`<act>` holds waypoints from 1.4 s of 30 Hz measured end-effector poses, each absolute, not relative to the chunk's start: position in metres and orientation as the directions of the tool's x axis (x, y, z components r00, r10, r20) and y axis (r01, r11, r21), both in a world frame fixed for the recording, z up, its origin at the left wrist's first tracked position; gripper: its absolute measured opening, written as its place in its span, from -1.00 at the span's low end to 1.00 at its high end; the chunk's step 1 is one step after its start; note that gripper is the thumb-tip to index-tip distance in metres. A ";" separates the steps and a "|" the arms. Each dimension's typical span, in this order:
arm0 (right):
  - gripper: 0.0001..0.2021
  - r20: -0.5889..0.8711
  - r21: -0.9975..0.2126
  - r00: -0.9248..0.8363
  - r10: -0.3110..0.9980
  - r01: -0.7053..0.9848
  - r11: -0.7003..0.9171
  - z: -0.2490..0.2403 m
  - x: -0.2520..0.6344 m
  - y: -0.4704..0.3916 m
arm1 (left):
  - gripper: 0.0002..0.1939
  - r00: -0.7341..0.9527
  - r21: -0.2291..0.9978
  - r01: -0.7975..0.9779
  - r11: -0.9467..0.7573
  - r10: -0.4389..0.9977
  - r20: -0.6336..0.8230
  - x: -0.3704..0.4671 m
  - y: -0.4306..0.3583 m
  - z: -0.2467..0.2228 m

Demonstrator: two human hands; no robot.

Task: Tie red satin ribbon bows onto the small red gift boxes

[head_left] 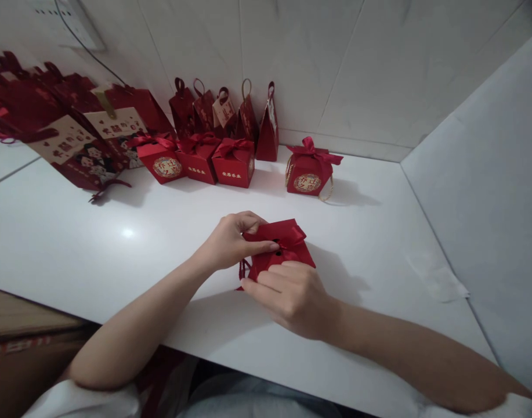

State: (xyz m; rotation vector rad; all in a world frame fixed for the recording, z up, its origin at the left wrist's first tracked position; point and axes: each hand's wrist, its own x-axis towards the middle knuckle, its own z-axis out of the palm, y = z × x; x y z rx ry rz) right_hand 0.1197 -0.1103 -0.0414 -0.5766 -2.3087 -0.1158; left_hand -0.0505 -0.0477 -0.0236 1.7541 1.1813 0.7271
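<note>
A small red gift box [261,232] rests on the white table in front of me. A shiny red ribbon bow [294,241] lies across its top, beside a dark hole. My left hand [231,241] grips the box from the left, its thumb pressed on the top near the bow and its other fingers curled at the far side. At the near side, my right hand [292,293] is closed, with fingertips pinched at a thin red cord [243,268] by the box's left corner. The hand hides most of the box's near face.
Behind stand three red boxes with bows [198,159] and another bowed box [310,171] with gold cord. Several small looped-handle boxes [269,130] line the wall. Larger red bags [74,145] crowd the left. A cardboard box [26,331] sits below the table [161,232]; a white panel [478,174] stands right.
</note>
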 end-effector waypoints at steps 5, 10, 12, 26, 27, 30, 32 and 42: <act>-0.80 0.678 -0.180 -0.633 0.374 0.350 0.919 -0.044 0.122 -0.108 | -0.38 0.379 0.896 0.415 -0.158 0.925 -0.012 -0.051 -0.047 -0.023; -0.81 0.698 -0.179 -0.640 0.322 0.280 0.943 -0.046 0.123 -0.103 | -0.36 0.386 0.894 0.416 -0.164 0.923 -0.010 -0.052 -0.047 -0.024; -0.81 0.697 -0.156 -0.654 0.296 0.264 0.952 -0.047 0.122 -0.102 | -0.36 0.392 0.892 0.420 -0.168 0.920 -0.011 -0.052 -0.047 -0.024; -0.44 -0.070 -0.508 -0.496 0.865 0.764 0.397 0.050 0.196 -0.090 | -0.78 0.473 0.855 0.407 -0.322 0.875 0.104 -0.059 -0.046 -0.009; -0.42 -0.138 -0.483 -0.504 0.853 0.786 0.386 0.047 0.196 -0.088 | -0.78 0.491 0.841 0.422 -0.338 0.865 0.100 -0.058 -0.048 -0.008; -0.40 -0.280 -0.494 -0.535 0.797 0.792 0.358 0.035 0.189 -0.083 | -0.80 0.499 0.813 0.458 -0.359 0.861 0.099 -0.054 -0.053 -0.008; -0.43 -0.333 -0.552 -0.557 0.760 0.769 0.321 0.031 0.184 -0.082 | -0.82 0.489 0.800 0.480 -0.360 0.867 0.097 -0.052 -0.054 -0.009; -0.63 -0.279 -0.722 -0.628 0.727 0.636 0.273 0.032 0.182 -0.083 | -0.82 0.507 0.870 0.393 -0.297 0.859 0.064 -0.051 -0.051 -0.014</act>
